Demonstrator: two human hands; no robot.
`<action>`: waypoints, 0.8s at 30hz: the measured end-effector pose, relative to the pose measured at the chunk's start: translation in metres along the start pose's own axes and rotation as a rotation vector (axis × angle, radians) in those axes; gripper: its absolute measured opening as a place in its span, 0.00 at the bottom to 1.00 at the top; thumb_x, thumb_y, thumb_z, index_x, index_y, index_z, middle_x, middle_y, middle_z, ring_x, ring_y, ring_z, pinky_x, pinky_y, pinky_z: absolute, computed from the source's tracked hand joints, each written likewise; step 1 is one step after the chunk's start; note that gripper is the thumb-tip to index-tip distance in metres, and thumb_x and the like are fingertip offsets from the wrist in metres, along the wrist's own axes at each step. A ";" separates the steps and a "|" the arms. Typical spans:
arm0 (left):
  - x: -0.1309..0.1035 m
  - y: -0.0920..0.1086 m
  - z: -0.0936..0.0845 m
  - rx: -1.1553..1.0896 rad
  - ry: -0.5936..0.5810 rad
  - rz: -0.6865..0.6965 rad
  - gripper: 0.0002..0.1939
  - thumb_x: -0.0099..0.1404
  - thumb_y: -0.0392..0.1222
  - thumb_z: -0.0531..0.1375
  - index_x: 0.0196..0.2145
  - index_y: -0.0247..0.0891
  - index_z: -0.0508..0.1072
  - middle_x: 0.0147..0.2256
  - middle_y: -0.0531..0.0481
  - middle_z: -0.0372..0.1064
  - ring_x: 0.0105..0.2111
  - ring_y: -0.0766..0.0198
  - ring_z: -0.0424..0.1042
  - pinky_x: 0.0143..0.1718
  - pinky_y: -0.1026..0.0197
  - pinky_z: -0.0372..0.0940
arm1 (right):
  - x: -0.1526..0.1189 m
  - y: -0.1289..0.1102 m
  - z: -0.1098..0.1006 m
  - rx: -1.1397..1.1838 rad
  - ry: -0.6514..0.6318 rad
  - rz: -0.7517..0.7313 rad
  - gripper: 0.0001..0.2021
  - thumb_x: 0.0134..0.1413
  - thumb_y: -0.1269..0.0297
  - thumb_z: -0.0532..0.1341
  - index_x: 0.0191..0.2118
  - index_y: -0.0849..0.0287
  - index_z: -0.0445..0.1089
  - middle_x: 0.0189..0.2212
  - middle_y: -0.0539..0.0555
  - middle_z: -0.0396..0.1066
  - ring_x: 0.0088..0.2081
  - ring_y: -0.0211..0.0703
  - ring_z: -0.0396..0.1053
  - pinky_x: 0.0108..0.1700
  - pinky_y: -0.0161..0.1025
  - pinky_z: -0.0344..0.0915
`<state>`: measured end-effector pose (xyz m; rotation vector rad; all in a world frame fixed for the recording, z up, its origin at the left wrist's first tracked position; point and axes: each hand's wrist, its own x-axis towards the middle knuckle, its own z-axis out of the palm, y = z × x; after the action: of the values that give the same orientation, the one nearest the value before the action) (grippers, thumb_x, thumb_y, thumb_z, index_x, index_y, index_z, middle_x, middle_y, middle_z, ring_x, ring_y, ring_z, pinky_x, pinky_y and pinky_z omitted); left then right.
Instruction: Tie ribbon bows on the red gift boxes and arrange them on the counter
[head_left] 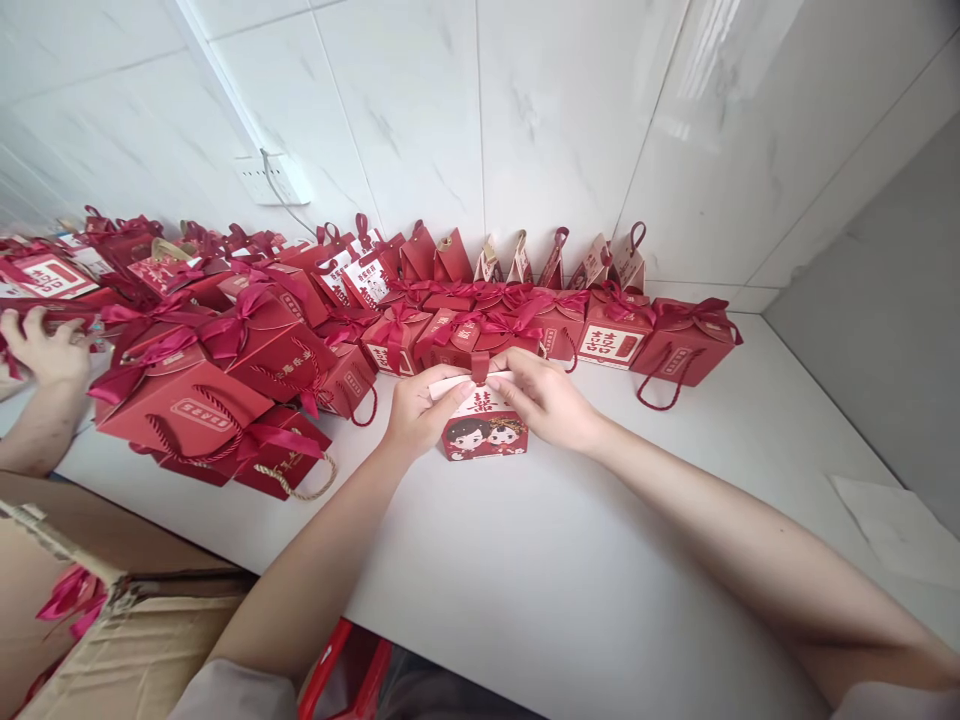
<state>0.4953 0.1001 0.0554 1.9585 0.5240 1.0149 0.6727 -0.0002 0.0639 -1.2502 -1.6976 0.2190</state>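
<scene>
A small red and white gift box (487,438) with two cartoon figures stands on the white table in front of me. My left hand (426,412) pinches the left end of its top edge, thumb on the near face. At the right end of that edge, my right hand (546,400) grips with the thumb on the front and fingers behind. Between the hands a dark red ribbon loop (480,367) rises from the top. The fingers behind the box are partly hidden.
Red gift boxes with bows (180,400) are piled at the left, and more (615,335) line the wall. An open cardboard box (172,640) is at lower left, near a red stool (349,670). Another person's hand (52,345) is at far left. A wall socket (274,180) sits behind.
</scene>
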 end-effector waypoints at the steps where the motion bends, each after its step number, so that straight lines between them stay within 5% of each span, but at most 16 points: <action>1: 0.001 -0.001 0.000 -0.026 -0.009 -0.011 0.12 0.63 0.48 0.65 0.36 0.36 0.78 0.30 0.50 0.76 0.29 0.65 0.73 0.29 0.66 0.65 | 0.000 0.001 0.000 0.006 -0.006 0.012 0.07 0.67 0.62 0.54 0.38 0.57 0.65 0.32 0.51 0.68 0.33 0.41 0.67 0.37 0.37 0.63; 4: 0.003 -0.005 -0.001 -0.119 -0.031 -0.034 0.13 0.64 0.49 0.64 0.36 0.36 0.78 0.31 0.50 0.76 0.29 0.65 0.72 0.30 0.66 0.65 | 0.000 0.002 -0.001 0.067 0.000 0.040 0.06 0.67 0.61 0.55 0.42 0.56 0.66 0.36 0.53 0.71 0.37 0.43 0.70 0.41 0.39 0.66; 6: 0.004 -0.006 0.001 -0.180 -0.028 -0.047 0.13 0.62 0.50 0.65 0.37 0.36 0.78 0.33 0.49 0.76 0.30 0.64 0.73 0.31 0.66 0.66 | -0.001 0.000 -0.002 0.113 0.025 -0.005 0.12 0.67 0.62 0.56 0.53 0.55 0.63 0.46 0.56 0.71 0.45 0.46 0.71 0.47 0.43 0.68; 9: 0.004 -0.007 0.006 -0.238 -0.014 -0.089 0.15 0.57 0.50 0.69 0.37 0.36 0.78 0.34 0.48 0.77 0.32 0.62 0.74 0.33 0.64 0.68 | 0.000 -0.008 -0.005 0.060 0.039 -0.173 0.26 0.65 0.64 0.57 0.66 0.51 0.52 0.61 0.60 0.61 0.61 0.51 0.62 0.58 0.49 0.63; 12: 0.002 -0.006 0.012 -0.236 -0.007 -0.145 0.16 0.55 0.50 0.70 0.35 0.36 0.78 0.32 0.48 0.77 0.31 0.60 0.75 0.33 0.62 0.69 | 0.001 -0.019 -0.013 -0.162 -0.019 -0.314 0.24 0.67 0.66 0.55 0.66 0.48 0.55 0.67 0.60 0.52 0.66 0.53 0.55 0.62 0.52 0.59; 17: -0.002 -0.004 0.015 -0.132 -0.017 -0.153 0.15 0.54 0.48 0.70 0.35 0.35 0.81 0.33 0.46 0.79 0.34 0.57 0.77 0.35 0.60 0.72 | 0.006 -0.027 -0.033 -0.451 -0.097 -0.347 0.14 0.68 0.67 0.53 0.56 0.52 0.67 0.55 0.60 0.68 0.56 0.54 0.66 0.56 0.53 0.61; 24: 0.000 -0.010 0.013 -0.118 -0.012 -0.211 0.17 0.53 0.50 0.71 0.35 0.33 0.81 0.33 0.45 0.80 0.32 0.57 0.77 0.32 0.61 0.72 | 0.008 -0.019 -0.074 -0.322 -0.339 -0.149 0.06 0.61 0.67 0.61 0.44 0.54 0.69 0.37 0.53 0.74 0.33 0.45 0.72 0.33 0.40 0.65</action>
<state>0.5059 0.0996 0.0431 1.7630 0.6352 0.8797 0.7183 -0.0301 0.1184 -1.3668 -2.1760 0.0704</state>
